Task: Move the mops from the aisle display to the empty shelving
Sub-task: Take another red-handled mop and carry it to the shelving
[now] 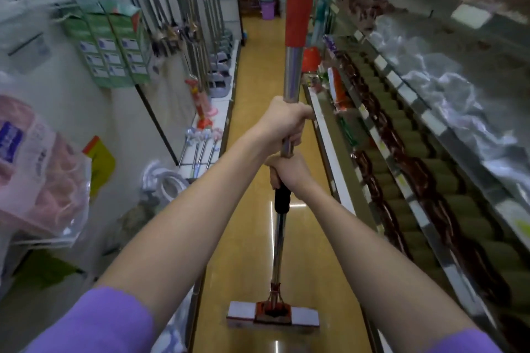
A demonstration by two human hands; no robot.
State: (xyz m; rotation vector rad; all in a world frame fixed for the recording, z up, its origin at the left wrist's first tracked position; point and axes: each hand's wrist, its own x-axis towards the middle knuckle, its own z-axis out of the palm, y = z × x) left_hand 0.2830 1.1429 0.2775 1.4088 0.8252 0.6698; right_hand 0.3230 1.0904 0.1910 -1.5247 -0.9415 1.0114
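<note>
I hold one sponge mop [292,71] upright in the middle of the aisle. Its metal pole has a red sleeve at the top and a black collar lower down. My left hand [282,120] grips the bare metal pole, and my right hand [289,173] grips it just below, right above the black collar. The mop's flat white sponge head [272,317] with a red bracket hangs low over the yellow floor. More mops [198,8] lean against the left wall, their heads on the low white shelf [226,106].
Shelving on the right [401,129] carries brown rolls and clear plastic-wrapped goods. On the left hang green boxes [110,46] and pink bagged goods [37,169]. Short metal-handled tools [200,146] lie on the low shelf. A purple bucket [268,6] stands at the aisle's far end.
</note>
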